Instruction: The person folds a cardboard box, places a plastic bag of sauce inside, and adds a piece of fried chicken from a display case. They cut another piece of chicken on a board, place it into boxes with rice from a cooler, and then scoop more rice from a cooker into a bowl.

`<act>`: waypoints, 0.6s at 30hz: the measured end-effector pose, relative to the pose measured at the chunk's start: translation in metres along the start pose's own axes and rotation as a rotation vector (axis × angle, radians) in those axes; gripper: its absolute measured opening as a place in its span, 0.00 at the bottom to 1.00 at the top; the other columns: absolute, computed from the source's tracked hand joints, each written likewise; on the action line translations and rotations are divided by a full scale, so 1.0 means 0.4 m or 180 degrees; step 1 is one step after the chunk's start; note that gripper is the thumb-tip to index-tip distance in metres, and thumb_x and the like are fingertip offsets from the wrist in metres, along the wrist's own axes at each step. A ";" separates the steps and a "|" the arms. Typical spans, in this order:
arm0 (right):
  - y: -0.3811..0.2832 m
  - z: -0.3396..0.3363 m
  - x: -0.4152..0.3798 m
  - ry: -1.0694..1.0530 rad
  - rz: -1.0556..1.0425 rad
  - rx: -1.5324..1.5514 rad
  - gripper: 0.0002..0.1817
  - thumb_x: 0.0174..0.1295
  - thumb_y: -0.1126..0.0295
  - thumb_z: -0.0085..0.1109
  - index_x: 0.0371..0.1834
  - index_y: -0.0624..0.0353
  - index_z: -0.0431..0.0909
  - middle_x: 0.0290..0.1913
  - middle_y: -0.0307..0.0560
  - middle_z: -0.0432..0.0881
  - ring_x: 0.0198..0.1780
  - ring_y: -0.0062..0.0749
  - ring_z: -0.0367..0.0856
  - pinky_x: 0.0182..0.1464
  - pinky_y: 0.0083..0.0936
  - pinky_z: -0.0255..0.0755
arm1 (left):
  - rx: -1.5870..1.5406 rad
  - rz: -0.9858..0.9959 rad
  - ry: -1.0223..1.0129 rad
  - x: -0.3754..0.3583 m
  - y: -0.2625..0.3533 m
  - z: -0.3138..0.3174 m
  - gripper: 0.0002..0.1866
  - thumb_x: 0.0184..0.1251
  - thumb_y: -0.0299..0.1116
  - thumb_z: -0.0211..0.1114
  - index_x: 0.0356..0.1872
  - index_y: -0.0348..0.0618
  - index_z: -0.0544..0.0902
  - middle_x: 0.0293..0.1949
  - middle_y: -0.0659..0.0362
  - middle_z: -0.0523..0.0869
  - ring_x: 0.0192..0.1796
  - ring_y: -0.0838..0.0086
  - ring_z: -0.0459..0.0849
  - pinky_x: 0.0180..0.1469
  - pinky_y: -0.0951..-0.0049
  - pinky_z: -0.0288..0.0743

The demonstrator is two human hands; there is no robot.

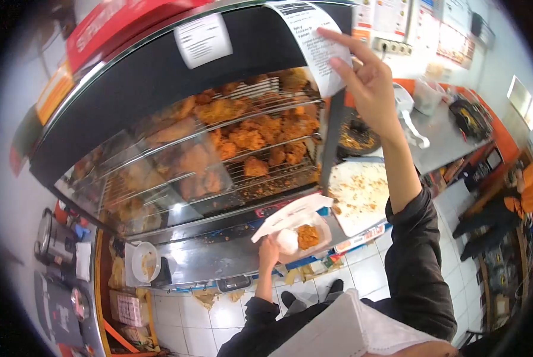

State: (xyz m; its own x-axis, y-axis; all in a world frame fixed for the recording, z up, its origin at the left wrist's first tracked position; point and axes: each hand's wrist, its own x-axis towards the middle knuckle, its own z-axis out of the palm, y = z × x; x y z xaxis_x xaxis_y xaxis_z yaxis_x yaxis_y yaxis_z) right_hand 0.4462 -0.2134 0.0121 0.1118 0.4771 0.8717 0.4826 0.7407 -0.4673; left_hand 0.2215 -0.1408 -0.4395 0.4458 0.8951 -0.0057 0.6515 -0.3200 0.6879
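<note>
My right hand (pixel 367 77) is raised to a printed paper slip (pixel 314 47) at the top of the display cabinet; its index finger and thumb are apart over the paper. Low in the middle, my left hand (pixel 269 253) grips the left side of an open paper box (pixel 323 233). In that box a white rounded portion (pixel 286 241) lies beside a piece of fried chicken (pixel 307 237). The box's lid stands raised towards the cabinet. Behind the glass, fried chicken (pixel 245 135) fills wire racks.
A crumb-strewn white board (pixel 361 190) lies right of the box. Another slip (pixel 203 40) hangs on the cabinet. A white bowl (pixel 146 263) stands at the lower left, near a cooker (pixel 57 244). Another person (pixel 498 208) is partly visible at the far right.
</note>
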 end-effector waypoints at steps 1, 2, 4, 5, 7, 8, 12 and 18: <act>-0.020 -0.031 -0.029 -0.0005 0.0146 0.0007 0.19 0.65 0.81 0.45 0.60 0.71 0.67 0.57 0.49 0.75 0.49 0.21 0.76 0.51 0.18 0.72 | 0.0128 0.0280 -0.0058 -0.011 -0.010 -0.004 0.22 0.72 0.42 0.41 0.49 0.33 0.74 0.45 0.36 0.79 0.51 0.42 0.76 0.54 0.48 0.68; -0.020 -0.082 -0.066 -0.0121 -0.0050 -0.0483 0.20 0.64 0.83 0.43 0.61 0.71 0.67 0.60 0.50 0.72 0.54 0.22 0.73 0.52 0.19 0.71 | -0.0672 -0.0417 0.0082 -0.012 -0.003 0.015 0.21 0.71 0.40 0.42 0.53 0.32 0.72 0.48 0.35 0.78 0.53 0.43 0.75 0.56 0.50 0.67; -0.054 -0.154 -0.142 -0.0078 -0.0086 -0.0564 0.23 0.62 0.85 0.43 0.62 0.64 0.68 0.53 0.45 0.73 0.51 0.19 0.70 0.54 0.13 0.60 | -0.0843 -0.0463 0.0196 -0.010 -0.020 0.032 0.20 0.67 0.34 0.47 0.56 0.34 0.71 0.53 0.35 0.74 0.56 0.45 0.73 0.58 0.52 0.65; -0.077 -0.200 -0.180 -0.0173 0.0116 -0.0521 0.27 0.60 0.87 0.44 0.66 0.63 0.64 0.59 0.46 0.68 0.55 0.22 0.70 0.55 0.16 0.64 | 0.0309 0.0115 0.0255 0.013 -0.140 0.106 0.20 0.63 0.31 0.50 0.56 0.35 0.71 0.54 0.36 0.73 0.57 0.47 0.72 0.59 0.54 0.65; -0.116 -0.278 -0.249 -0.0021 0.0259 -0.0291 0.30 0.59 0.88 0.45 0.67 0.62 0.61 0.62 0.46 0.65 0.57 0.25 0.69 0.56 0.18 0.67 | 0.1120 0.0822 0.0218 0.005 -0.161 0.119 0.22 0.58 0.28 0.53 0.56 0.35 0.72 0.56 0.38 0.73 0.59 0.51 0.72 0.61 0.56 0.64; -0.134 -0.326 -0.284 0.0085 0.0376 -0.0021 0.33 0.57 0.89 0.46 0.69 0.60 0.58 0.64 0.46 0.62 0.59 0.27 0.68 0.56 0.21 0.69 | 0.0791 0.0911 0.0097 -0.033 -0.062 0.056 0.23 0.55 0.26 0.55 0.56 0.35 0.72 0.56 0.39 0.72 0.59 0.52 0.71 0.61 0.57 0.63; -0.230 -0.587 -0.416 0.0013 0.0813 -0.0484 0.35 0.56 0.91 0.47 0.69 0.67 0.52 0.71 0.51 0.51 0.66 0.30 0.60 0.61 0.30 0.69 | 0.0139 0.0952 0.0500 -0.071 -0.035 0.112 0.23 0.61 0.30 0.53 0.58 0.31 0.70 0.56 0.40 0.73 0.58 0.52 0.72 0.61 0.60 0.64; -0.311 -0.951 -0.579 0.0527 0.1408 -0.1132 0.38 0.54 0.91 0.48 0.71 0.56 0.54 0.67 0.46 0.56 0.60 0.27 0.68 0.52 0.20 0.73 | -0.1399 -0.0477 0.0343 -0.123 0.309 0.243 0.24 0.66 0.36 0.50 0.60 0.31 0.69 0.58 0.41 0.72 0.59 0.55 0.72 0.61 0.63 0.64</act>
State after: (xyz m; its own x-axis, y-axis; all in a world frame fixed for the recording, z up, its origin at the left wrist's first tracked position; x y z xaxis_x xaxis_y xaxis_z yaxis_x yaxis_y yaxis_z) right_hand 0.6908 -0.5960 -0.0754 0.4892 0.6032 0.6299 0.6176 0.2704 -0.7385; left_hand 0.3395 -0.2544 -0.4247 0.2853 0.9559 -0.0691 0.3721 -0.0441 0.9271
